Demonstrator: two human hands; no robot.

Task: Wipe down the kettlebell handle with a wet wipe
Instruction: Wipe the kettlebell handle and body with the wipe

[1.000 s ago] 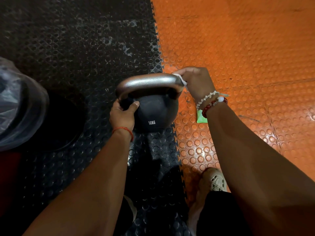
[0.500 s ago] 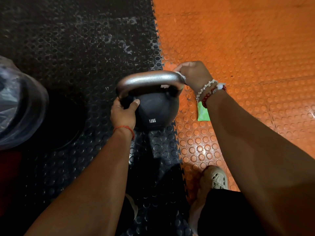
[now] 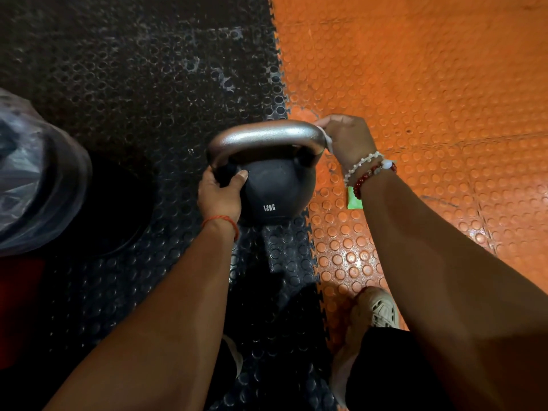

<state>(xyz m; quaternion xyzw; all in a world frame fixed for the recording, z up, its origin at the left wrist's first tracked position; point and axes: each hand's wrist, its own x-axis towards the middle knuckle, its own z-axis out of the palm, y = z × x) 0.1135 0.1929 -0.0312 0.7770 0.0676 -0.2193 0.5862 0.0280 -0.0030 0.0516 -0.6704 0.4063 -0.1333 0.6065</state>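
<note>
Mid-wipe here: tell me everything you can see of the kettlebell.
The kettlebell has a round matte black body marked 12KG in white and a wide looped handle of bare, silvery metal. It stands handle up on the studded floor, at the seam between black tiles and orange tiles. The left hand grips where the handle's left leg meets the body, thumb on the body. The right hand holds a white wet wipe against the handle's right bend.

Dim, shadowed left side; glare on orange floor point(image 3: 355, 259); edges warped.

head-worn wide view, looking steeply down, close above floor point(image 3: 444, 84)
</note>
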